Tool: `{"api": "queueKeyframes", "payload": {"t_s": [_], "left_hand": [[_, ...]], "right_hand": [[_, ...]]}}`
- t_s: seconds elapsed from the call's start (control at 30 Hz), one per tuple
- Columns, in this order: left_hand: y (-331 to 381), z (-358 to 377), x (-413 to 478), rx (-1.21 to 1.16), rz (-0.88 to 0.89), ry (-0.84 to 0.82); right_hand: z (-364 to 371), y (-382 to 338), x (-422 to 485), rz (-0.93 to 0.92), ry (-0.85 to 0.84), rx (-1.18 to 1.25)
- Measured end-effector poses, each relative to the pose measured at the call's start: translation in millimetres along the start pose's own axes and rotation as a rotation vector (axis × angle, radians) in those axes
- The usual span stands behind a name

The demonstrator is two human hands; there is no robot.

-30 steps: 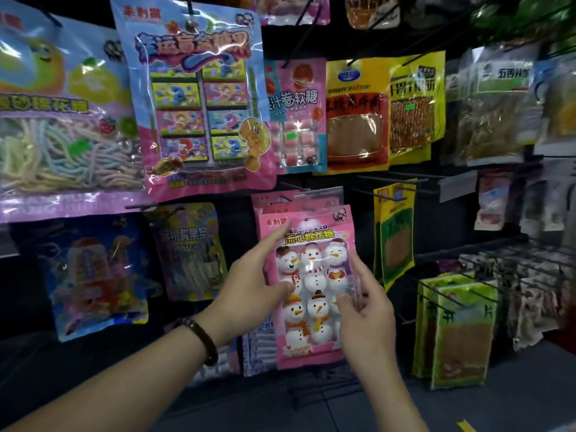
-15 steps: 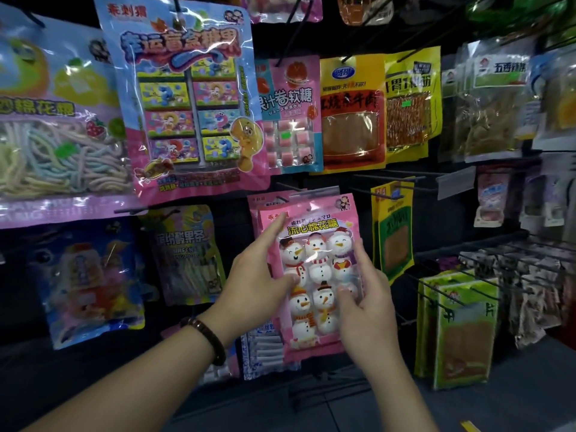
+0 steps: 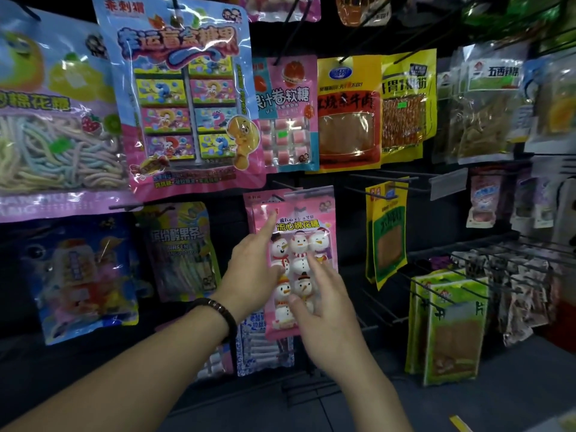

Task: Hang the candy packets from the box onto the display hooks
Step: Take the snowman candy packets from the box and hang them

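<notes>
A pink snowman candy packet [image 3: 307, 227] hangs mid-display, just below a pink sweets bag [image 3: 286, 113]. The left hand [image 3: 252, 275] touches its upper left corner with a straight forefinger. The right hand [image 3: 327, 313] lays spread, straight fingers on its front.

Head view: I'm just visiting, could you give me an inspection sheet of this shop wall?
Surface: dark rack with wire hooks, some bare.
Job's things: pink snowman packet up at a hook, another pink one behind it; box not seen.
Clutter: many other hung snack packets.
Grips: left hand has its index finger straight on the snowman packet, other fingers hidden; right hand open, fingers on its front.
Cables: nothing seen.
Surroundings: grey floor.
</notes>
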State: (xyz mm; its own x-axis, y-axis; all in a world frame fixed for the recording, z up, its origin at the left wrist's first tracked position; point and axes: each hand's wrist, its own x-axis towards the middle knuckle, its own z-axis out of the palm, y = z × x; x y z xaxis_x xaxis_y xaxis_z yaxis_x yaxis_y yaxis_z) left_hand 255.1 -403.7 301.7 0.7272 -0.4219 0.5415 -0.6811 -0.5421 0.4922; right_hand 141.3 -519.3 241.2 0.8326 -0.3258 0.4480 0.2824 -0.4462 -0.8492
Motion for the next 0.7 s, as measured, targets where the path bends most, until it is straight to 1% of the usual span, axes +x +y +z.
{"api": "queueKeyframes", "payload": {"t_s": [0.07,0.13,0.2,0.3,0.37,0.47,0.57,0.7], "left_hand": [[-5.9,0.3,-0.1,0.044,0.000,-0.001],[-13.1,-1.9,-3.6,0.029,-0.025,0.011],[-20.8,-8.1,-13.2,0.028,-0.036,-0.002],[-31.9,-25.9,-41.4,0.075,-0.034,-0.067],[-42.1,-41.8,-67.2,0.123,-0.014,-0.134],[-58.0,-71.7,-114.1,0.318,-0.026,-0.282],[-72.2,-108.6,-167.6,0.448,-0.123,-0.460],[-92.1,-149.0,-244.2,0.455,-0.290,-0.620]], "right_hand": [[5.6,-1.7,-2.2,0.021,-0.063,-0.030],[11.6,-2.5,-5.2,0.036,-0.111,-0.050],[16.8,-1.7,-9.4,0.035,-0.129,-0.082],[26.0,-4.3,-20.5,0.038,-0.142,-0.128],[33.6,-7.5,-30.4,0.024,-0.138,-0.177],[48.3,-18.6,-50.6,-0.011,-0.176,-0.289],[66.7,-35.8,-73.8,-0.012,-0.278,-0.359],[101.9,-51.1,-105.4,-0.016,-0.450,-0.477]]}}
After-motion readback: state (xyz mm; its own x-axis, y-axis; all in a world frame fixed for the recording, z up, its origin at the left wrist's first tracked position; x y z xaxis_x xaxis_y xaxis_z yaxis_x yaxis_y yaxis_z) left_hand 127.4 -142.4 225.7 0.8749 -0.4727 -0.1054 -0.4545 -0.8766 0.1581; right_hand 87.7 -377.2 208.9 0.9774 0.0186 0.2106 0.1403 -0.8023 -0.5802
